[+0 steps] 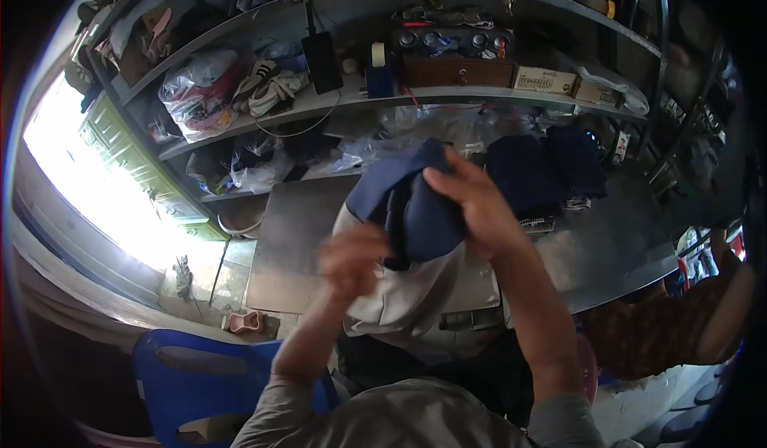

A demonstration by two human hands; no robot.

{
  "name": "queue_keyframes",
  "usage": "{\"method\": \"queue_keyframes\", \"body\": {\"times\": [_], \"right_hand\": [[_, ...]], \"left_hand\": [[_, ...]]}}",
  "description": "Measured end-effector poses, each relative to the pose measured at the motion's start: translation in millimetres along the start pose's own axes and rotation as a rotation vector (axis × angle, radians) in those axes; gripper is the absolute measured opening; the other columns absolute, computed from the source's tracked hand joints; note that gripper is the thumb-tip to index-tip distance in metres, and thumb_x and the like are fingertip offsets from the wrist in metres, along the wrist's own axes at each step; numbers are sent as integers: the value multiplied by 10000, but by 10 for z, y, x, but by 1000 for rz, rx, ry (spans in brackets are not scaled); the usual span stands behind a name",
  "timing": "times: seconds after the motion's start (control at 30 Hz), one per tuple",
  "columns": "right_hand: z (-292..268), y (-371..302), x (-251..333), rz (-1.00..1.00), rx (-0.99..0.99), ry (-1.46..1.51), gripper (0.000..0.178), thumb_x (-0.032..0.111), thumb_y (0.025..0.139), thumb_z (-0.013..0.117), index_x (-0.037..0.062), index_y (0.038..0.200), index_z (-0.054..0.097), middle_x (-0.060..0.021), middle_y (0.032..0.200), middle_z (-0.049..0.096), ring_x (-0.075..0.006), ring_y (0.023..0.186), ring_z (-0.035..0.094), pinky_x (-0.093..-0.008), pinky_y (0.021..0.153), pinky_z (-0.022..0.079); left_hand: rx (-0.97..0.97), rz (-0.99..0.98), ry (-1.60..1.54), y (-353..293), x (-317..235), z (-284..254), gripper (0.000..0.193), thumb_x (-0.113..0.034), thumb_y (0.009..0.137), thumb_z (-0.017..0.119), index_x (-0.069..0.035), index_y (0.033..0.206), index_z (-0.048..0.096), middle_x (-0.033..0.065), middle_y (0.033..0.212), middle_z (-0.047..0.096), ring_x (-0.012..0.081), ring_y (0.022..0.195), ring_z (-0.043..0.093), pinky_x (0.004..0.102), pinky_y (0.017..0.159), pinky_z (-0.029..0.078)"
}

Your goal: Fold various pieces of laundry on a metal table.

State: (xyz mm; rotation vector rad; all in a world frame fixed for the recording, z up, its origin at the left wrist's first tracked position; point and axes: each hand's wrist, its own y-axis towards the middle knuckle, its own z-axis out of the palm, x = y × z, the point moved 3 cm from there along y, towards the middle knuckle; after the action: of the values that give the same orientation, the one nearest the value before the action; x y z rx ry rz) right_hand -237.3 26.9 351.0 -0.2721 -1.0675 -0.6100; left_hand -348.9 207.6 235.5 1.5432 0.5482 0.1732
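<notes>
A navy and light-grey garment point(435, 220) hangs bunched in front of me, over the near edge of the dark table point(300, 208). Its navy part is uppermost and folded over; the pale grey part drapes below. My right hand point(475, 200) grips the navy cloth from the right side, thumb and fingers closed on it. Beside the left side of the cloth is my left hand point(351, 260), smeared by motion, so its fingers cannot be made out. Folded dark blue garments point(523, 172) lie on the table to the right.
Behind the table a metal shelf point(367, 101) holds bagged cloth point(200, 93), shoes point(272, 85), a tape dispenser point(380, 77) and small boxes point(543, 81). A blue plastic chair point(192, 384) stands at left. Another person's patterned garment point(663, 332) shows at right.
</notes>
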Motion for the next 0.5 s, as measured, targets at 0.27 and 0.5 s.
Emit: {"method": "queue_keyframes", "body": {"times": [0.27,0.5], "right_hand": [[33,219,-35,-296,-92,-6,294,90,949,739,50,1213,617,-63,1102,691,-142,956,683,-331,881,559],[-537,798,-18,-63,-334,-403,357,78,957,705,-2,1292,610,-106,1145,720,-193,1004,708,-327,879,569]], "left_hand": [[899,-1090,-305,-1674,834,165,399,-240,894,734,-85,1260,693,161,1289,665,328,1276,592,451,1117,436],[-161,-574,738,1002,951,-1721,177,-162,1047,609,-24,1108,701,38,951,650,158,854,595,346,778,496]]}}
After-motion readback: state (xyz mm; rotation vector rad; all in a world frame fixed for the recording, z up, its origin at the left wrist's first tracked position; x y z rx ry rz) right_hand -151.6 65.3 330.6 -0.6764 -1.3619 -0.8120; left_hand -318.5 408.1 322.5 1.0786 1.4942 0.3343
